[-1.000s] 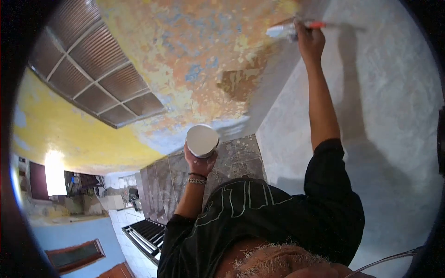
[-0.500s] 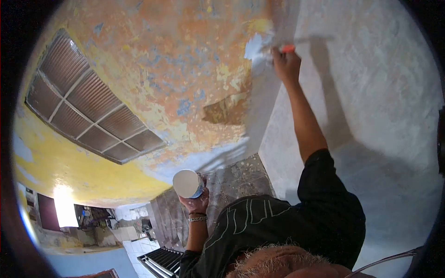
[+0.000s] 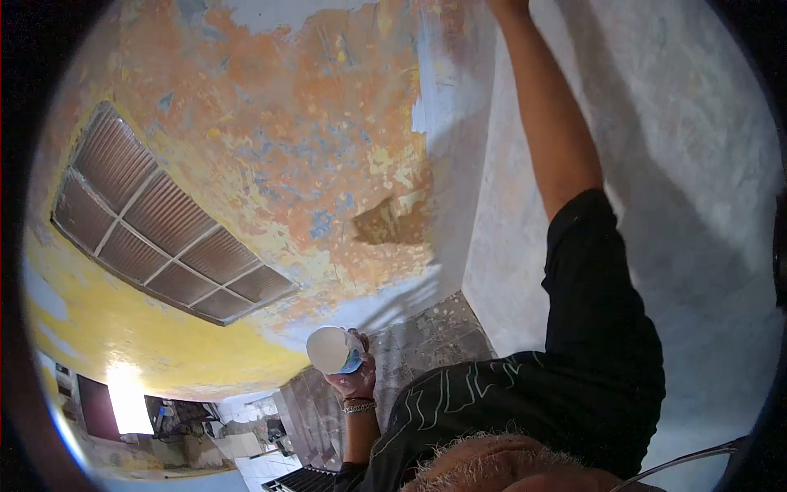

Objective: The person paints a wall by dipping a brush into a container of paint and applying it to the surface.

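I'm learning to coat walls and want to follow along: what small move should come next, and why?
Probably bring the right hand down toward the white strip near the corner: the hand sits at the picture's top edge, and the strip ends raggedly beside orange wall. The left hand holds the tub well below that spot.

Site appears to be a home interior, evidenced by a peeling wall (image 3: 270, 131), paned window (image 3: 174, 238) and tiled floor (image 3: 438, 334).
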`<state>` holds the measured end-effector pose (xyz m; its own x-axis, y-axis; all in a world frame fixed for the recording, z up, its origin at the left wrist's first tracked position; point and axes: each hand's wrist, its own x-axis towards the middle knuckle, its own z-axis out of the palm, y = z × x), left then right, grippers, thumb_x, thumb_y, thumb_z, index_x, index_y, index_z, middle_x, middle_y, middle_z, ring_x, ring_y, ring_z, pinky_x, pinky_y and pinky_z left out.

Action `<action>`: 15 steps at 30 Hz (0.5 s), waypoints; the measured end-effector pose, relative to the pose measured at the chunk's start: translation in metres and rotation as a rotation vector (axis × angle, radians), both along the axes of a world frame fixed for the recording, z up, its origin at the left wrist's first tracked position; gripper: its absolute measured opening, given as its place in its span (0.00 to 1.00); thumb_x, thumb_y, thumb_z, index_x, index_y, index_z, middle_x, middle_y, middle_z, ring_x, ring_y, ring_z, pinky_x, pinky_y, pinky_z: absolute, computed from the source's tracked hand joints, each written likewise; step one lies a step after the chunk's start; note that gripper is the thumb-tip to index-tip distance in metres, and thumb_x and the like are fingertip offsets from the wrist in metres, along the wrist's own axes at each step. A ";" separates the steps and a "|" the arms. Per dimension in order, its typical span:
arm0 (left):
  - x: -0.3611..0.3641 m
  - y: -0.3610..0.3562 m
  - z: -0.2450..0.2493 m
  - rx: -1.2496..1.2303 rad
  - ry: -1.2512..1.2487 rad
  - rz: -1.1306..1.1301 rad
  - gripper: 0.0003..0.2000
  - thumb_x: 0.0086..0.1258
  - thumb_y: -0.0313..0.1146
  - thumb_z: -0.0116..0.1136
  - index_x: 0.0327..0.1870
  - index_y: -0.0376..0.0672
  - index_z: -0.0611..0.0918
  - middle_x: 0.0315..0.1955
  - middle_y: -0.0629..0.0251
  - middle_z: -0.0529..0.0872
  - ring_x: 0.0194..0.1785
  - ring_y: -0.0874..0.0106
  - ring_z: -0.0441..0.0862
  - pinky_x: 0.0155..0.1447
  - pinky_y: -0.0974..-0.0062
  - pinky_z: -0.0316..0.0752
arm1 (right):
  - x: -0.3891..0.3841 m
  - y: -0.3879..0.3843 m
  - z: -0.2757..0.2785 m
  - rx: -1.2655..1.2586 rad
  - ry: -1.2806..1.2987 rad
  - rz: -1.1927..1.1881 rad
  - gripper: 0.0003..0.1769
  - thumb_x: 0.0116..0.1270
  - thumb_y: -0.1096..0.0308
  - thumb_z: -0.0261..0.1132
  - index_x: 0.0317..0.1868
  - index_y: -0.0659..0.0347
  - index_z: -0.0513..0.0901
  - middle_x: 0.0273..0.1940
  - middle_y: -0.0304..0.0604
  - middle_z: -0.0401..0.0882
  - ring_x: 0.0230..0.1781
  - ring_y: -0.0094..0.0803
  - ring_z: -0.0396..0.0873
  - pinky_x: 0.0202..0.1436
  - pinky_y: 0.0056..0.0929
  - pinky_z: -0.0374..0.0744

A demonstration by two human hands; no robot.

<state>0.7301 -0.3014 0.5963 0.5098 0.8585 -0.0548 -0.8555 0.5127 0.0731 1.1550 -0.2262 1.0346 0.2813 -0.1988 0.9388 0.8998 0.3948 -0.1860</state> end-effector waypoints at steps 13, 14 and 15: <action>0.006 0.000 0.000 -0.001 0.119 -0.043 0.28 0.59 0.51 0.53 0.55 0.39 0.70 0.48 0.51 0.74 0.51 0.57 0.73 0.34 0.71 0.81 | -0.023 -0.066 -0.313 -0.313 0.656 0.487 0.08 0.61 0.72 0.61 0.40 0.65 0.80 0.29 0.36 0.79 0.25 0.19 0.76 0.25 0.21 0.79; 0.005 0.002 -0.005 -0.024 0.103 -0.067 0.30 0.58 0.55 0.52 0.56 0.41 0.70 0.48 0.52 0.75 0.51 0.56 0.73 0.35 0.68 0.81 | -0.027 -0.071 -0.312 -0.378 0.692 0.459 0.08 0.61 0.72 0.61 0.39 0.65 0.81 0.28 0.37 0.79 0.24 0.20 0.77 0.24 0.21 0.79; 0.004 0.002 -0.008 -0.048 0.086 -0.093 0.32 0.56 0.58 0.51 0.56 0.43 0.71 0.47 0.53 0.77 0.50 0.55 0.74 0.35 0.66 0.81 | -0.025 -0.074 -0.309 -0.472 0.628 0.373 0.08 0.61 0.70 0.60 0.37 0.66 0.81 0.24 0.37 0.79 0.21 0.20 0.77 0.23 0.21 0.78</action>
<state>0.7343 -0.2990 0.5884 0.5788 0.8031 -0.1415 -0.7957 0.5941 0.1179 1.1301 -0.3000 0.7258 0.7440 0.3807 0.5492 0.4032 0.3997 -0.8232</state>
